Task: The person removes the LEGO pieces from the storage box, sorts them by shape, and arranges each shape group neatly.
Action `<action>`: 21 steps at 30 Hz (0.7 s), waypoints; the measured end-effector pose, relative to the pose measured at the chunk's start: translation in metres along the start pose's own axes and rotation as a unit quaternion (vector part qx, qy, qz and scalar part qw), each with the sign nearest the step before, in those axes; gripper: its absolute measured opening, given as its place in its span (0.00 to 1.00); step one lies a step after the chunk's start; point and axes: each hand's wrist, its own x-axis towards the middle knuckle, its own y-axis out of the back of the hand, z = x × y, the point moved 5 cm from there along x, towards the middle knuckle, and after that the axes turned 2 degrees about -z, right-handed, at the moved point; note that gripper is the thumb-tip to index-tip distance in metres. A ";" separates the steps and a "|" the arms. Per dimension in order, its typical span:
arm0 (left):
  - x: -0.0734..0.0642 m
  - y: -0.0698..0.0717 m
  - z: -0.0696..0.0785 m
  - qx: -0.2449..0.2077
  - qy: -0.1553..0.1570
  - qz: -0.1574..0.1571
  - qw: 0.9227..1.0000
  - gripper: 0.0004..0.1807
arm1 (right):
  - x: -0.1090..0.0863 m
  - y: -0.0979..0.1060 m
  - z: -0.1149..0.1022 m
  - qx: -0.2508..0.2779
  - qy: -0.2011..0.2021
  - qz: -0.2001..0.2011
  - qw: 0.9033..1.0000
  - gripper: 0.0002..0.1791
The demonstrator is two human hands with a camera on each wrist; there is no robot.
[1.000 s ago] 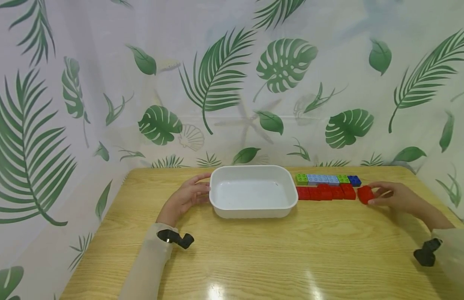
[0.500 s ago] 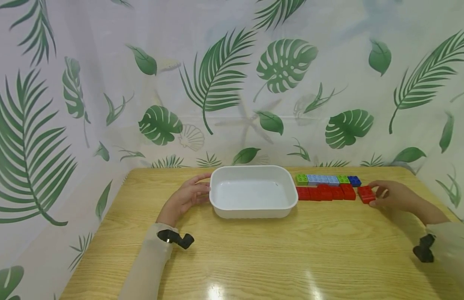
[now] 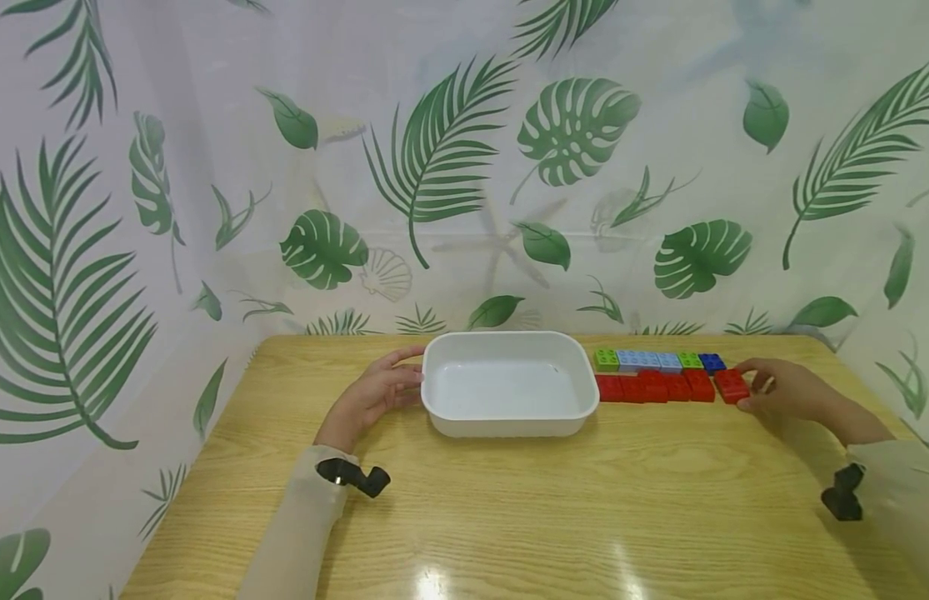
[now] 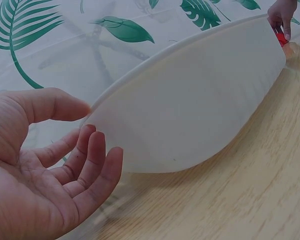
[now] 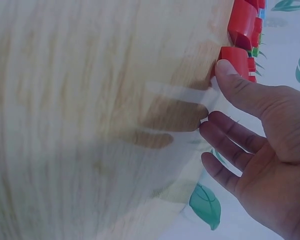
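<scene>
A white rectangular plastic basin [image 3: 509, 427] stands on the table at the middle of the head view. My left hand [image 3: 372, 392] rests against its left end, fingers loosely bent and touching the outer wall near the rim; the left wrist view shows nothing in the palm. At the right end of a row of red toy bricks [image 3: 644, 387], my right hand [image 3: 797, 396] pinches a red brick [image 3: 731, 386] between thumb and forefinger. In the right wrist view the thumb presses the brick's side; the forefinger is hidden. This brick sits slightly apart from the row.
Behind the red row lies a second row: green bricks [image 3: 606, 360], light blue bricks [image 3: 638, 360] and a dark blue brick [image 3: 711, 362]. Both rows start near the basin's right wall. A leaf-printed curtain [image 3: 464, 167] closes off the back of the wooden table [image 3: 509, 517].
The red brick in my right hand has been turned from tilted to flat, studs up, and moved slightly nearer the red row. My left hand and the basin keep their place.
</scene>
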 end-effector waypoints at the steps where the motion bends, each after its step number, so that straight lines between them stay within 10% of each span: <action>1: 0.000 0.000 0.000 0.001 0.000 0.000 1.000 0.32 | 0.000 0.000 0.000 0.000 -0.001 -0.001 1.000 0.36; 21: 0.000 0.000 0.000 0.017 -0.006 -0.011 1.000 0.33 | 0.001 -0.002 -0.005 -0.011 0.003 0.010 1.000 0.28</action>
